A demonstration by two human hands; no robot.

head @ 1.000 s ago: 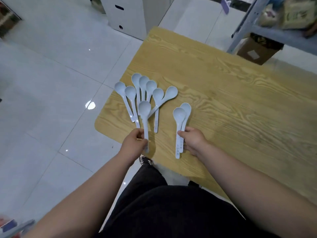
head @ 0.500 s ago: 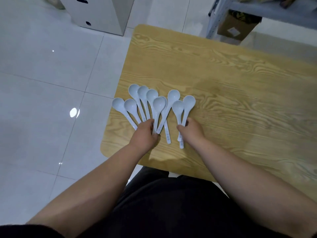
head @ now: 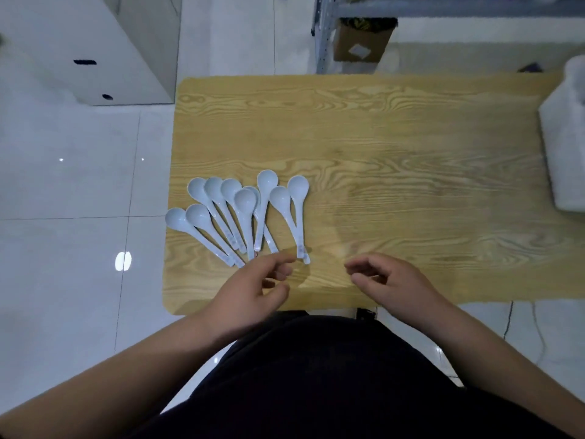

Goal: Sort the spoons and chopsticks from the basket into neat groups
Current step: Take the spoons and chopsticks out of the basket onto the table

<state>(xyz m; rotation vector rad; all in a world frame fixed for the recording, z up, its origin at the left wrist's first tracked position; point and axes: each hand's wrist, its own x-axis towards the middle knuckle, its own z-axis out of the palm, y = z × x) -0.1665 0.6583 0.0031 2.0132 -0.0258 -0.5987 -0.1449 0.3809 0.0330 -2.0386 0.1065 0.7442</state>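
Several pale blue soup spoons (head: 245,213) lie fanned out on the left part of the wooden table (head: 395,160), bowls pointing away from me and handles converging toward the near edge. My left hand (head: 253,289) hovers just below the handle ends with loosely curled fingers and holds nothing. My right hand (head: 389,280) hangs over bare wood to the right of the spoons, fingers also relaxed and empty. No chopsticks are in view.
A white container (head: 566,137) stands at the table's right edge, partly cut off. A white cabinet (head: 95,49) sits on the tiled floor at the far left. A metal shelf (head: 326,30) with a cardboard box (head: 361,45) stands behind the table.
Both hands have let go of the spoon handles and pulled back toward me; the right hand has moved to the right. The spoons now lie together in one fan.
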